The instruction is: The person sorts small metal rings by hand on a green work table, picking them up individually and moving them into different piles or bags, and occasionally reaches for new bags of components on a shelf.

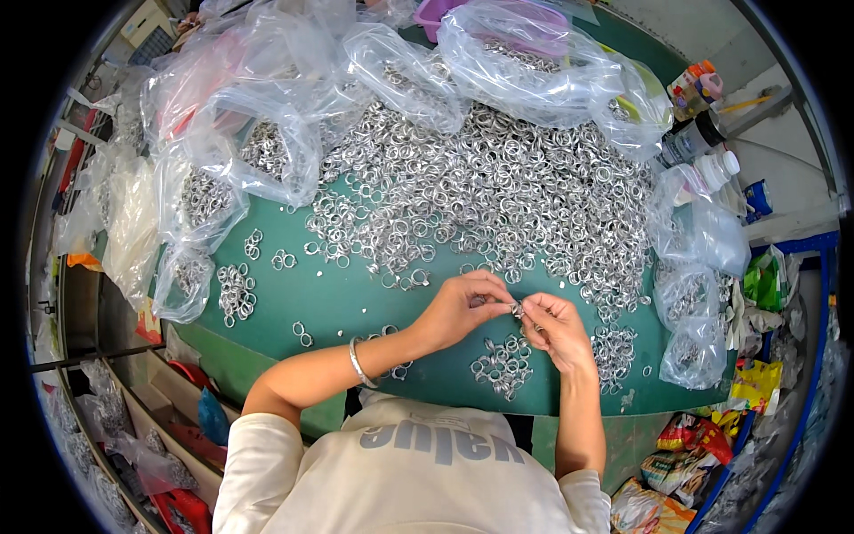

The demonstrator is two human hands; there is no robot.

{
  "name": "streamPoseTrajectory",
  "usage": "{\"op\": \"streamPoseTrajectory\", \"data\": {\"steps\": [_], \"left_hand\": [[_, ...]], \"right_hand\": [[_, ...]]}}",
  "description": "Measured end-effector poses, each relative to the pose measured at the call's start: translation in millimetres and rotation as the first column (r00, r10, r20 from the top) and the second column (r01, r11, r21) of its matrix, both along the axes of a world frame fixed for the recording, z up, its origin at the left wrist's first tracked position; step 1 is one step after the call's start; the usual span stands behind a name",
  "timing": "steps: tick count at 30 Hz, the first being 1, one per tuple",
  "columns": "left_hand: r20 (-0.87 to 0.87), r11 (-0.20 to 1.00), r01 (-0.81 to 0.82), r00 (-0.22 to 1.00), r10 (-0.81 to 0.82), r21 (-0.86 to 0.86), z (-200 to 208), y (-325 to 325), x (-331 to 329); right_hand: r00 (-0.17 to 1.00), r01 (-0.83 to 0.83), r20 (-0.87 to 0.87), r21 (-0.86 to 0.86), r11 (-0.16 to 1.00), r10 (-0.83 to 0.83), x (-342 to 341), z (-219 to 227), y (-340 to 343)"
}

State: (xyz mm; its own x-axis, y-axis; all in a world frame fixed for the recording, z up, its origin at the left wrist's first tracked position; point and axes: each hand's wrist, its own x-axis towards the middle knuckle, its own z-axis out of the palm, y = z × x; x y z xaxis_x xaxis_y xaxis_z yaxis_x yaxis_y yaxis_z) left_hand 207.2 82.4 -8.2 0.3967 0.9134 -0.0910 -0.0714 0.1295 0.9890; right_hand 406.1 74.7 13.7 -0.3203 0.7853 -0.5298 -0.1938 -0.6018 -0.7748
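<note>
Grip shared between left hand (467, 303) and right hand (556, 329), close together, at fingertip level, on small silver-coloured metal piece (517, 310) over green tabletop (400, 307), just beyond small ring cluster (503, 367). Exact form partly hidden; not determinable. Recommended: steady with one hand, align with the other, pinch lightly to limit bending or scratching, and keep clear of large ring mound (534, 187) to prevent mixing.

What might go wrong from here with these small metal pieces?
The small piece between the left hand and right hand could slip and get lost near the similar-looking large heap. The left forearm might also brush loose rings off the nearby edge of the table.
</note>
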Motion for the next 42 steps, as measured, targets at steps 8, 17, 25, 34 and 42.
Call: {"op": "streamPoseTrajectory", "data": {"steps": [8, 17, 25, 34, 42], "left_hand": [[-0.254, 0.983, 0.11, 0.965, -0.069, 0.149, 7.8, 3.2, 20.8], [-0.276, 0.832, 0.363, 0.924, -0.263, 0.419, -20.2, 7.6, 134.4], [0.535, 0.725, 0.349, 0.844, 0.032, -0.594, 8.5, -0.9, 48.6], [0.515, 0.615, 0.193, 0.756, 0.404, -0.765, 5.4, -63.6, -35.3], [0.506, 0.69, -0.05, 0.642, 0.576, -0.722, 20.9, -101.6, -101.0]], "right_hand": [[0.92, 0.222, 0.276, 0.219, 0.95, -0.278, 44.0, 8.6, -11.4], [0.79, 0.282, 0.416, 0.405, 0.869, -0.451, 80.8, 30.4, -21.8], [0.758, -0.147, 0.587, 0.581, 0.8, -0.286, 47.4, 23.5, -23.5], [0.822, -0.508, 0.559, 0.632, 0.585, 0.111, -65.2, 49.2, -21.5], [0.8, -0.596, 0.548, 0.688, 0.414, 0.243, -131.0, 45.9, -20.4]]}}
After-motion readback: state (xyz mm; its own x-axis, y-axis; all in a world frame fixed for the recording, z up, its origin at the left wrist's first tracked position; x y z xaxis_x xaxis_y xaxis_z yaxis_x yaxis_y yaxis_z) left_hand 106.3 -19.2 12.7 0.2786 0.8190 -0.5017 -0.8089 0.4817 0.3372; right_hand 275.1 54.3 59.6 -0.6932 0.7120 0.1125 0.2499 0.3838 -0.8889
